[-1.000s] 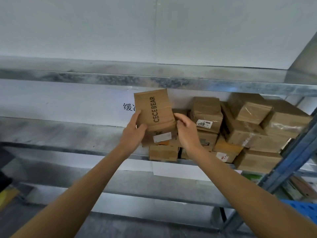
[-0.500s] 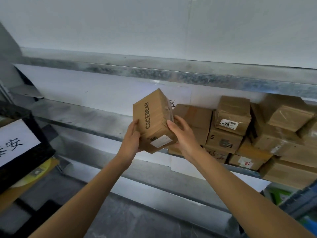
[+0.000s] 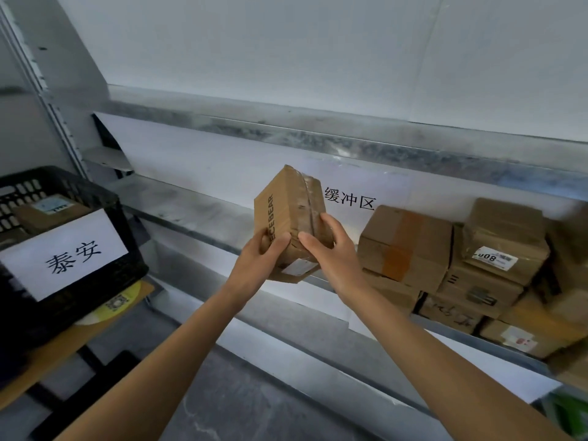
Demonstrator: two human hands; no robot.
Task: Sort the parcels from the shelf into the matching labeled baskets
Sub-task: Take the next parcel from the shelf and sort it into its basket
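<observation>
Box (image 3: 288,218) sits tilted at frame centre, gripped by left hand (image 3: 257,265) and right hand (image 3: 331,253), fingers curled round it; stacked boxes (image 3: 404,246) right, black basket (image 3: 73,192) left.

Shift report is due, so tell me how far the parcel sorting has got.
Done: one labelled parcel already lies in the black basket marked 泰安. In hand: the left hand and right hand grip the CECEBEAR box, lifted clear of the shelf; its white label is too small to read. Left: that box needs a basket, and a stack of parcels waits on the shelf at right.
</observation>
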